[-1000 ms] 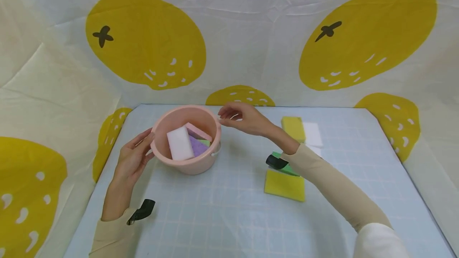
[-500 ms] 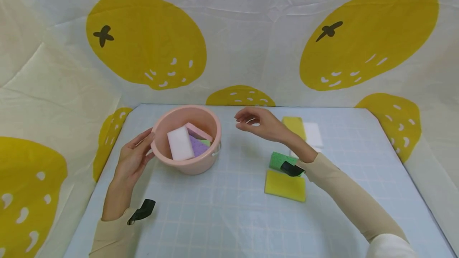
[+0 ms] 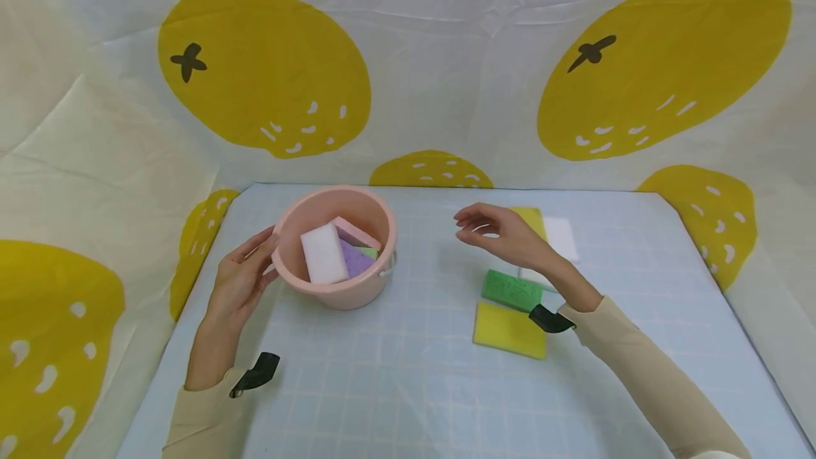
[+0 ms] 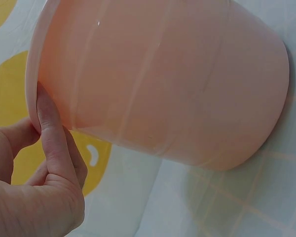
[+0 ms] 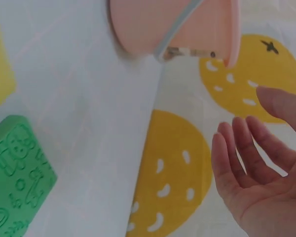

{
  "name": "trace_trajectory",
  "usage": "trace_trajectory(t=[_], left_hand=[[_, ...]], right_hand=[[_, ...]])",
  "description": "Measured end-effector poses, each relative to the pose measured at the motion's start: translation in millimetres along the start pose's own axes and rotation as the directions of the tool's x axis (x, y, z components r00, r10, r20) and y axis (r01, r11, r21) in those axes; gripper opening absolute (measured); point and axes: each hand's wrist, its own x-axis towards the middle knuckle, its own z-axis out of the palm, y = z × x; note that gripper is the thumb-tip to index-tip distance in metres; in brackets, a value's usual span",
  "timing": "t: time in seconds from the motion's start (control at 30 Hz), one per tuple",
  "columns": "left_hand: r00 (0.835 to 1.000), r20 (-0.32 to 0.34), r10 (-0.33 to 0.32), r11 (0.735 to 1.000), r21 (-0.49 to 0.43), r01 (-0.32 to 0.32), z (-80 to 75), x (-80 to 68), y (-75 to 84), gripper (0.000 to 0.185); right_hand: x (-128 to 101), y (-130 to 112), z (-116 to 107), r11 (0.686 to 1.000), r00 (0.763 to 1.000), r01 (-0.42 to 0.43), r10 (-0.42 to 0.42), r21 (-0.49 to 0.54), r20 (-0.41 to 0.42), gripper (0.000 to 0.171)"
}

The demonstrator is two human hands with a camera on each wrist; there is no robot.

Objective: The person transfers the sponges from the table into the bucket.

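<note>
My left hand (image 3: 237, 285) pinches the left rim of a pink bucket (image 3: 347, 297); the left wrist view shows thumb and fingers on either side of that rim (image 4: 33, 64). Inside the bucket lie a white sponge (image 3: 324, 253), a purple sponge (image 3: 357, 261), a pink sponge (image 3: 358, 234) and part of a green one (image 3: 368, 252). My right hand (image 3: 506, 234) hovers to the right of the bucket, fingers loosely bent, holding nothing. Below it is a green sponge (image 3: 512, 290), its face embossed with little drawings in the right wrist view.
A yellow sponge (image 3: 508, 331) lies in front of the green one. Another yellow piece (image 3: 532, 218) and white pieces (image 3: 561, 238) are farther back, partly behind the right hand and wrist. A fruit-patterned curtain (image 3: 446, 91) borders the table (image 3: 382, 388) at the back and sides.
My right hand has moved away from the bucket's right rim, rightward and slightly nearer, uncovering the green sponge. The left hand and bucket stay in place.
</note>
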Motion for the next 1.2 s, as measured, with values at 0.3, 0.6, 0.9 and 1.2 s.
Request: trace_trajectory(t=[0.3, 0.6, 0.9, 1.2], left_hand=[[0.999, 0.030, 0.032, 0.999, -0.039, -0.030, -0.8, 0.3, -2.3, 0.064], [1.000, 0.007, 0.017, 1.000, -0.002, -0.017, -2.2, -0.1, -4.8, 0.071], [1.000, 0.014, 0.020, 1.000, -0.014, -0.020, -1.0, 0.8, -3.8, 0.070], [1.000, 0.000, 0.013, 1.000, -0.013, -0.013, -0.8, 1.9, -3.1, 0.068]], right_hand=[[-25, 16, -6, 0.997, 0.997, -0.072, 0.072, -0.038, -0.021, 0.033], [-50, 42, -4, 0.995, 0.997, -0.071, 0.070, -0.074, -0.024, 0.033], [-71, 67, 1, 0.992, 0.996, -0.087, 0.083, -0.092, -0.039, 0.036], [-84, 84, 14, 0.981, 0.996, -0.077, 0.067, -0.176, -0.066, 0.040]])
